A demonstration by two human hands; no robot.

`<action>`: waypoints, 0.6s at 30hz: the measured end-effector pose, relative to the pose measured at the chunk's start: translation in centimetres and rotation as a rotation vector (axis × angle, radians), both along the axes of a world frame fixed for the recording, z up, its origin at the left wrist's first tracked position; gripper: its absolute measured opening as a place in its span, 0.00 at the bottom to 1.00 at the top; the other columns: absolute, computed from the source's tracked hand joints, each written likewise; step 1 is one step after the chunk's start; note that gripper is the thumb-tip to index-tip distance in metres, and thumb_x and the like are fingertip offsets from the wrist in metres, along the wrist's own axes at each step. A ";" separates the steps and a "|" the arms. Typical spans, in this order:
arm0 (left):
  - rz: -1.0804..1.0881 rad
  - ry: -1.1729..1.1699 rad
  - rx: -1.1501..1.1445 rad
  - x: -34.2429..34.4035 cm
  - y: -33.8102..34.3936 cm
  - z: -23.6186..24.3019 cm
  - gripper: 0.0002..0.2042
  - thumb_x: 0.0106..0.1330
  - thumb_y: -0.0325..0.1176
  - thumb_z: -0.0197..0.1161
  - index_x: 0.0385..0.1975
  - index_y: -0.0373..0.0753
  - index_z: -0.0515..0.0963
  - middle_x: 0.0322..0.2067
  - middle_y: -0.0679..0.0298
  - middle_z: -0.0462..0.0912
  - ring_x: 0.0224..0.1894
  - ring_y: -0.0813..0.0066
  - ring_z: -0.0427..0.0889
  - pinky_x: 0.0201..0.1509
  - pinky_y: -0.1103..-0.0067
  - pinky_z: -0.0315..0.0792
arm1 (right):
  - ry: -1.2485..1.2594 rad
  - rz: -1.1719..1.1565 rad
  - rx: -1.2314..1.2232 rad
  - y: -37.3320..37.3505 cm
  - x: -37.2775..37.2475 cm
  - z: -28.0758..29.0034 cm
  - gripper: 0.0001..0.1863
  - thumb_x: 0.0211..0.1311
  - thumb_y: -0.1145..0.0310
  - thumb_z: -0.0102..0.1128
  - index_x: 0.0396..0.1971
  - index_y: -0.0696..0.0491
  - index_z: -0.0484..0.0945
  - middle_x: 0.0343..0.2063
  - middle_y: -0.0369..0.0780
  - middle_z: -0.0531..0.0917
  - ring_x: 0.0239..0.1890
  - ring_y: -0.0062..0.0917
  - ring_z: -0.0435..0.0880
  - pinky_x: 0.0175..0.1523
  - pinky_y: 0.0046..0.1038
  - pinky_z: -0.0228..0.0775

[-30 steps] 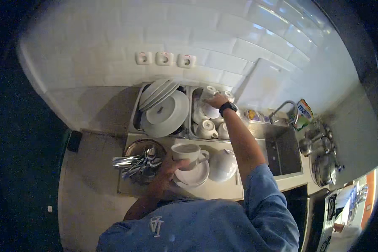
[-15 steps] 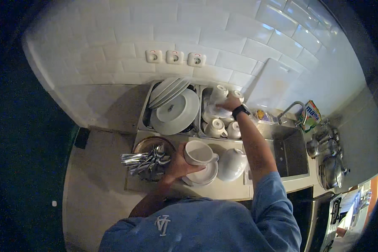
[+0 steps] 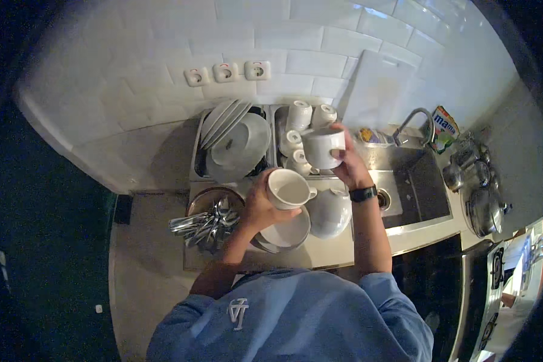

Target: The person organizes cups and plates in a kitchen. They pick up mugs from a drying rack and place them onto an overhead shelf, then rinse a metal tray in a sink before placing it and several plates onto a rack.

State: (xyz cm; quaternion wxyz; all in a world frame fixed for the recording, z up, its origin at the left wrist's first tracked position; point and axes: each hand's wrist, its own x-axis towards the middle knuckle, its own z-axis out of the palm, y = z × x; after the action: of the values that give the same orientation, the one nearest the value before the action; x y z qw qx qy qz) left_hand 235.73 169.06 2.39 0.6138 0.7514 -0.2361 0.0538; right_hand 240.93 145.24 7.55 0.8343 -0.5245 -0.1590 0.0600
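My left hand (image 3: 260, 206) is closed around a white cup (image 3: 289, 198), whose mouth tips toward me and whose handle points right. Below that cup lies a stack of white saucers (image 3: 288, 234) on the counter. In my right hand (image 3: 352, 164) is a second white cup (image 3: 321, 149), held in the air in front of the dish rack (image 3: 276, 136). Several more white cups (image 3: 299, 114) stand upside down in the rack's right section behind it. A rounded white stack of bowls (image 3: 330, 215) sits between my two forearms.
Leaning white plates (image 3: 242, 151) fill the left rack section. Spoons and forks (image 3: 210, 222) lie on a round brown-rimmed tray (image 3: 214, 194). To the right are a steel sink (image 3: 411, 187), a curved faucet (image 3: 415, 116), a colourful pouch (image 3: 445, 128) and metal pots (image 3: 484, 212).
My right hand has come out of the rack toward me with a cup in it. The left hand still holds its cup, raised slightly. The whole view has shifted a little.
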 end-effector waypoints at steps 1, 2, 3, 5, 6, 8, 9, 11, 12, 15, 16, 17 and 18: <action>-0.009 0.002 0.007 0.1 -0.3 0.0 0.42 0.29 0.38 0.79 0.50 0.36 0.65 0.44 0.57 0.74 0.47 0.62 0.75 0.53 0.70 0.69 | 0.002 -0.009 0.007 0.5 -1.3 0.6 0.32 0.46 0.71 0.60 0.54 0.45 0.59 0.48 0.41 0.68 0.49 0.32 0.73 0.47 0.37 0.74; 0.044 -0.037 0.013 0.1 -0.4 -0.2 0.42 0.29 0.38 0.79 0.50 0.36 0.65 0.44 0.56 0.74 0.47 0.62 0.75 0.53 0.70 0.69 | -0.095 -0.099 -0.011 1.5 -2.4 1.4 0.33 0.43 0.72 0.64 0.51 0.45 0.59 0.47 0.40 0.69 0.48 0.30 0.73 0.47 0.34 0.73; 0.098 -0.078 0.019 -0.1 -0.6 -0.3 0.43 0.29 0.39 0.79 0.50 0.36 0.65 0.44 0.56 0.74 0.47 0.61 0.75 0.52 0.69 0.69 | -0.192 -0.189 -0.030 2.4 -3.4 2.0 0.33 0.41 0.74 0.68 0.47 0.46 0.59 0.45 0.39 0.69 0.47 0.28 0.73 0.47 0.32 0.73; 0.103 -0.117 -0.028 -0.3 -1.4 0.2 0.43 0.28 0.39 0.80 0.50 0.35 0.65 0.44 0.54 0.74 0.47 0.59 0.75 0.52 0.68 0.69 | -0.224 -0.304 -0.100 3.1 -5.0 2.4 0.37 0.34 0.72 0.75 0.44 0.47 0.58 0.42 0.37 0.69 0.45 0.26 0.73 0.47 0.29 0.71; 0.138 -0.107 0.013 -0.3 -1.6 0.4 0.43 0.28 0.39 0.79 0.50 0.35 0.65 0.44 0.54 0.75 0.47 0.59 0.76 0.51 0.68 0.70 | -0.330 -0.387 -0.256 3.2 -5.4 2.1 0.38 0.33 0.70 0.77 0.43 0.48 0.58 0.42 0.36 0.67 0.46 0.24 0.71 0.49 0.28 0.69; 0.165 -0.104 0.058 -0.5 -2.2 1.3 0.43 0.28 0.39 0.79 0.49 0.35 0.65 0.43 0.53 0.75 0.46 0.59 0.76 0.51 0.68 0.70 | -0.360 -0.418 -0.292 4.1 -6.5 2.6 0.42 0.27 0.67 0.82 0.41 0.50 0.57 0.40 0.35 0.63 0.48 0.22 0.69 0.51 0.26 0.66; 0.153 -0.078 0.046 -0.7 -2.5 1.9 0.43 0.28 0.39 0.79 0.49 0.34 0.65 0.43 0.53 0.75 0.46 0.58 0.76 0.51 0.68 0.70 | -0.362 -0.425 -0.288 4.1 -6.5 2.0 0.42 0.27 0.67 0.82 0.41 0.50 0.57 0.40 0.35 0.63 0.48 0.22 0.69 0.51 0.26 0.66; 0.142 -0.056 0.035 -0.9 -2.8 2.3 0.42 0.29 0.39 0.79 0.49 0.34 0.65 0.43 0.52 0.75 0.45 0.58 0.77 0.50 0.68 0.71 | -0.459 -0.537 -0.431 4.2 -6.4 0.7 0.43 0.26 0.67 0.82 0.41 0.49 0.56 0.40 0.35 0.64 0.48 0.22 0.69 0.52 0.26 0.66; 0.145 -0.079 0.044 -0.9 -2.9 2.3 0.42 0.29 0.39 0.79 0.49 0.34 0.64 0.43 0.52 0.75 0.45 0.58 0.77 0.50 0.68 0.71 | -0.467 -0.561 -0.486 4.1 -6.5 0.3 0.44 0.24 0.65 0.83 0.40 0.49 0.56 0.40 0.35 0.64 0.48 0.22 0.69 0.53 0.26 0.66; 0.153 -0.123 0.059 -1.5 -3.3 3.3 0.44 0.29 0.38 0.79 0.50 0.34 0.63 0.43 0.52 0.75 0.46 0.58 0.77 0.50 0.68 0.71 | -0.528 -0.604 -0.510 4.4 -7.0 0.0 0.44 0.24 0.62 0.83 0.39 0.50 0.57 0.39 0.35 0.65 0.46 0.21 0.69 0.51 0.25 0.65; 0.160 -0.140 0.064 -1.7 -3.5 3.6 0.44 0.29 0.38 0.79 0.51 0.35 0.62 0.43 0.52 0.75 0.46 0.58 0.77 0.51 0.68 0.71 | -0.526 -0.609 -0.510 4.5 -7.1 0.0 0.44 0.24 0.62 0.83 0.39 0.50 0.57 0.39 0.35 0.65 0.46 0.21 0.69 0.51 0.25 0.65; 0.154 -0.139 0.066 -1.8 -3.8 3.8 0.44 0.29 0.38 0.79 0.51 0.35 0.62 0.43 0.52 0.75 0.46 0.58 0.77 0.51 0.68 0.71 | -0.557 -0.628 -0.584 4.5 -7.3 0.3 0.43 0.24 0.59 0.83 0.38 0.50 0.58 0.38 0.35 0.65 0.45 0.21 0.69 0.50 0.25 0.65; 0.198 -0.170 0.072 -1.9 -4.0 3.9 0.45 0.29 0.38 0.79 0.52 0.35 0.61 0.43 0.52 0.75 0.46 0.58 0.77 0.51 0.68 0.71 | -0.586 -0.647 -0.658 4.4 -7.5 0.5 0.42 0.24 0.57 0.82 0.38 0.50 0.59 0.37 0.34 0.66 0.44 0.21 0.69 0.49 0.25 0.65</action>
State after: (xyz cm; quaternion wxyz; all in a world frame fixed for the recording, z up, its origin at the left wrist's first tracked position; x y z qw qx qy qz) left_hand 233.83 165.02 6.30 0.5557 0.7854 -0.2137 0.1693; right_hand 233.39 149.67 8.03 0.5228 -0.7749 -0.1882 -0.3015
